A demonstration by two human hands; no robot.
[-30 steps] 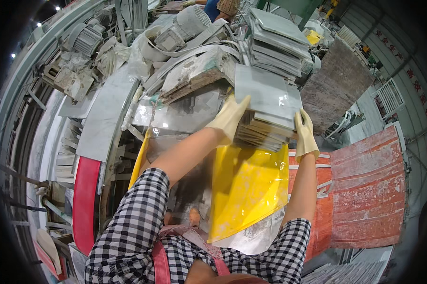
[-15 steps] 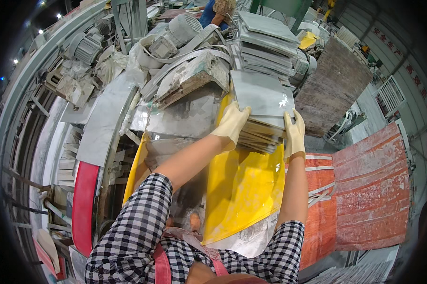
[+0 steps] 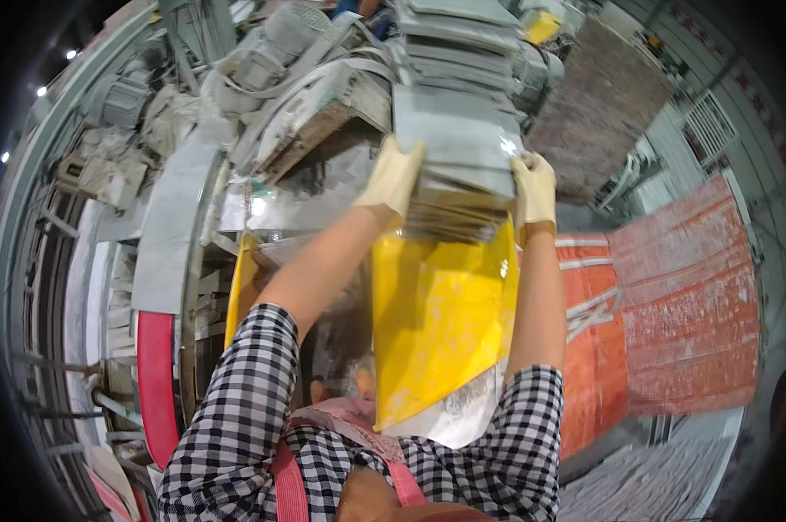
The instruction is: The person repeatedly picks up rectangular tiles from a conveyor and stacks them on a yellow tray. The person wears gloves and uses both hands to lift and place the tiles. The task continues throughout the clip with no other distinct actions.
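A grey, wet-looking stone tile [image 3: 454, 126] lies in front of me on a stack of thin tiles [image 3: 454, 217], whose layered edges show below it. My left hand [image 3: 395, 177], in a pale rubber glove, is closed at the tile's left near corner. At the right near corner, my gloved right hand [image 3: 537, 184] is also closed, its fingers bent over the edge. Both hands are somewhat blurred, and their undersides are hidden. Yellow sheeting [image 3: 441, 322] hangs below the tile stack, between my forearms.
Beyond the tile stands a taller stack of slabs [image 3: 458, 48]. Motors and a dirty angled metal housing [image 3: 332, 109] crowd the left. A brown board [image 3: 597, 109] leans at the right, above orange-red sheeting [image 3: 689, 304]. A long pale slab [image 3: 175, 230] lies at far left.
The whole view has shifted, so the tiles and machinery sit higher in the picture. My left hand has moved to the tile's left corner, and my right fingers have bent more.
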